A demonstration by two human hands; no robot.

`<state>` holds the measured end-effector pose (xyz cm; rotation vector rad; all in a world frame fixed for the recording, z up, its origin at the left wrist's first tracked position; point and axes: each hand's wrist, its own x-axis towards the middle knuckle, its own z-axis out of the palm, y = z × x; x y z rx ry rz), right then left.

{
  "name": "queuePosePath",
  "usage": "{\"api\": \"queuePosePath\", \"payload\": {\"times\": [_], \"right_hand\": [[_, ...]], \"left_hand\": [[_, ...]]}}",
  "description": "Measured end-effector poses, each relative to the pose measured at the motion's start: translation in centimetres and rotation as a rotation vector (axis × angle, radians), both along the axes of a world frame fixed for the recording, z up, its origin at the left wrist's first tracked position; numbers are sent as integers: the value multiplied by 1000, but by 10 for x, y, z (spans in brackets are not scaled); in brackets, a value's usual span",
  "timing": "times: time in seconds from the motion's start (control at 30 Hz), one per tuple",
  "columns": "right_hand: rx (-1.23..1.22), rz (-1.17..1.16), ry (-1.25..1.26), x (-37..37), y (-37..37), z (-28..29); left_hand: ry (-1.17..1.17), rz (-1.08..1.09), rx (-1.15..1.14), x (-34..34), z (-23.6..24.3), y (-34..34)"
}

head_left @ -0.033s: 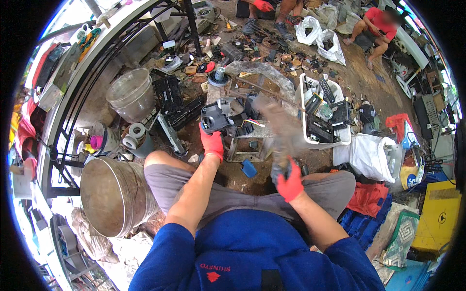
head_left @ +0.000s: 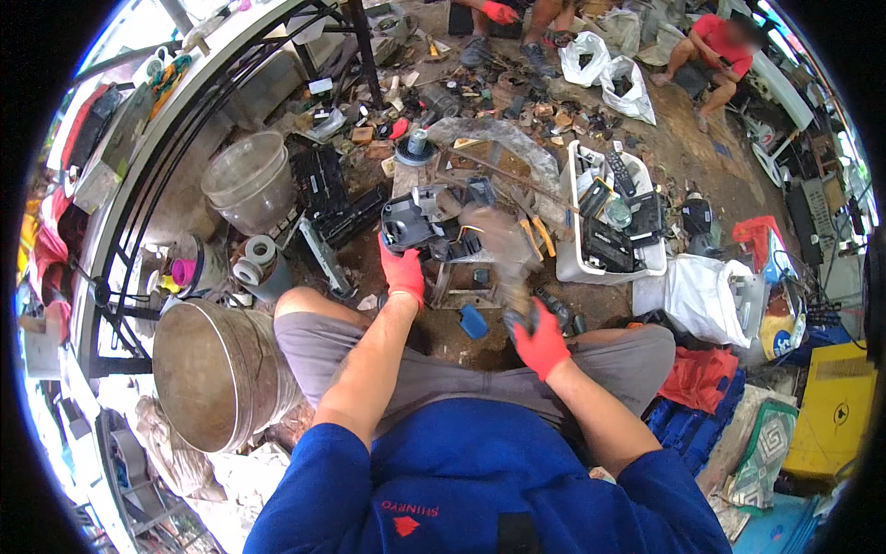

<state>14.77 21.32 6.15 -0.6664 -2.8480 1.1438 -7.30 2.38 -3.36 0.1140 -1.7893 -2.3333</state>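
My left hand (head_left: 403,272), in a red glove, is closed on a dark plastic housing (head_left: 406,224) with broken edges and black parts beside it. The housing rests on a low work block (head_left: 461,286) before my knees. My right hand (head_left: 540,343), gloved in red and black, grips a long brown hand tool (head_left: 503,245). Motion smears the tool, so its exact kind cannot be told; its far end lies over the right side of the block. Just beyond it lies a pair of orange-handled pliers (head_left: 543,235). A small blue plastic piece (head_left: 472,321) lies on the ground between my legs.
To the right, a white bin (head_left: 565,263) holds remote controls and black devices. Clear buckets (head_left: 245,180) and a large grey bucket (head_left: 208,379) stand left. Scrap litters the ground ahead. Two other people sit beyond, one in a red shirt (head_left: 724,46); white bags (head_left: 629,90) lie near them.
My right hand has shifted slightly left and up, and the blurred tool has swung left toward the housing. The orange-handled pliers now show. My left hand has stayed in place.
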Motion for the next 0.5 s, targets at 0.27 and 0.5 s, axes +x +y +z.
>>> {"api": "queuePosePath", "payload": {"times": [0.27, 0.5], "right_hand": [[-301, -1, 399, -11, 8, 12], [-75, -44, -228, -27, -2, -17]], "left_hand": [[-237, 77, -61, 0, -14, -4], [-187, 107, 17, -11, -26, -1]]}}
